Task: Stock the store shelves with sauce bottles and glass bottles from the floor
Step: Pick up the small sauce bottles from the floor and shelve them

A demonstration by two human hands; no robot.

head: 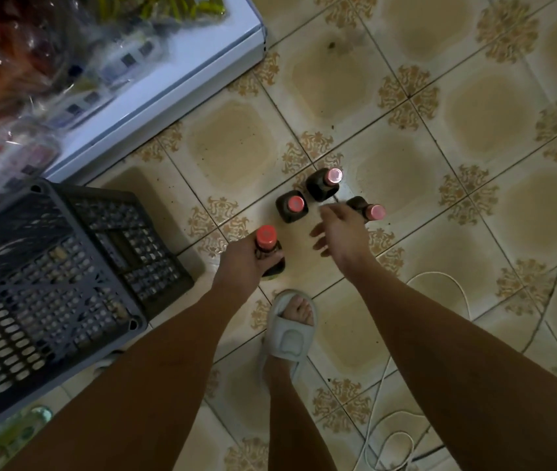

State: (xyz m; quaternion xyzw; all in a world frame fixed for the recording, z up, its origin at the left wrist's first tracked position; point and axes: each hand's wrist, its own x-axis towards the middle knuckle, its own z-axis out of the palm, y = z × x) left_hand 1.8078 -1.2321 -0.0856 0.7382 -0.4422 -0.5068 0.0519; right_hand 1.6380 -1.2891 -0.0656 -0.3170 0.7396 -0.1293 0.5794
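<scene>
Three dark sauce bottles with pink-red caps stand on the tiled floor: one in the middle (292, 206), one behind it (324, 183) and one to the right (369, 209). My left hand (241, 263) is shut around the neck of a fourth dark sauce bottle (267, 244) with a red cap, lifted slightly near the floor. My right hand (341, 229) hovers open, fingers spread, just above and between the standing bottles, partly covering the right one.
A dark plastic crate (56, 283) sits upside down at the left. Behind it is a white shelf unit (168, 86) holding wrapped goods. A white cable (454, 287) loops across the floor at the right. My foot in a grey slipper (290, 328) stands below the bottles.
</scene>
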